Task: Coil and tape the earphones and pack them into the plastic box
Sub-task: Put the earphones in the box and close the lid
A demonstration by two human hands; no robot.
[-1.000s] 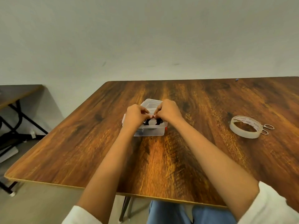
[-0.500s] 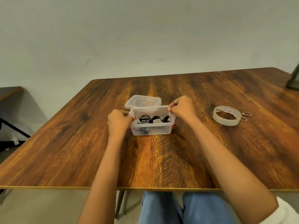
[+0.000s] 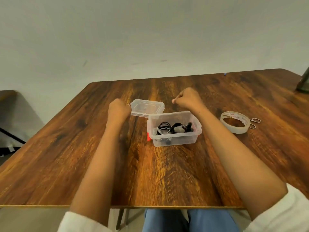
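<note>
Since half a sec ago both hands have come off the box rim, and the box (image 3: 173, 131) now sits further right, nearer the tape (image 3: 234, 122); the lid (image 3: 147, 108) is where it was. L hand (image 3: 118, 111) is now a fist w/ knuckles up, right at the lid's left edge and touching it; can't tell if the fingers actually have hold of the lid or are just curled beside it. R hand (image 3: 188, 99) is behind the box, over the table (image 3: 167, 173), fingers curled in and thumb tip against forefinger, nothing visible in it. Box is clear plastic, open, upright on the table btwn the two forearms, red latch (image 3: 148, 136) on its left end. Earphones (image 3: 173, 128), black, lie coiled inside the box, on its floor. Lid lies flat on the table just behind and left of the box, its near corner overlapped by the box rim. Tape roll lies flat, right of the R forearm, w/ scissors (image 3: 255, 123) touching its right side. White sleeves (image 3: 80, 221) at both elbows, blue trousers (image 3: 167, 220) under the table edge.
</note>
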